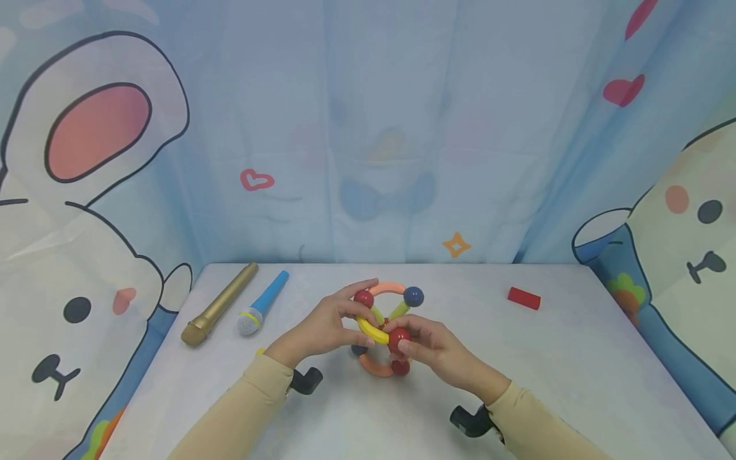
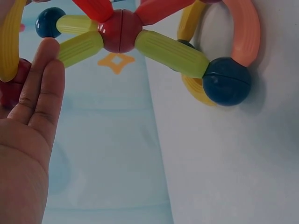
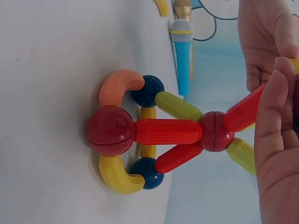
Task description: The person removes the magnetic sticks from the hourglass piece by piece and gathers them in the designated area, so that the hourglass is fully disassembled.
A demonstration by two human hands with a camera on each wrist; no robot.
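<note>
Between both hands stands a ball-and-stick toy structure [image 3: 169, 131], made of red and blue balls joined by straight and curved sticks. At its near upper side, my left hand [image 1: 322, 326] pinches the left end of a curved yellow stick [image 1: 372, 331], its other fingers reaching beside a red ball [image 1: 363, 298]. My right hand [image 1: 445, 358] grips another red ball [image 1: 399, 338] at the stick's right end. Below, the right wrist view shows the base ring resting on the table, with a red centre ball [image 3: 216, 131] above it. The right hand partly covers the upper part there.
On the white table [image 1: 575, 383], a gold microphone [image 1: 221, 306] and a blue microphone [image 1: 264, 301] lie at the left. A red stick [image 1: 524, 298] lies at the back right. Beside the left wrist, a yellow piece [image 3: 161, 7] is mostly hidden. A printed curtain [image 1: 374, 128] hangs behind.
</note>
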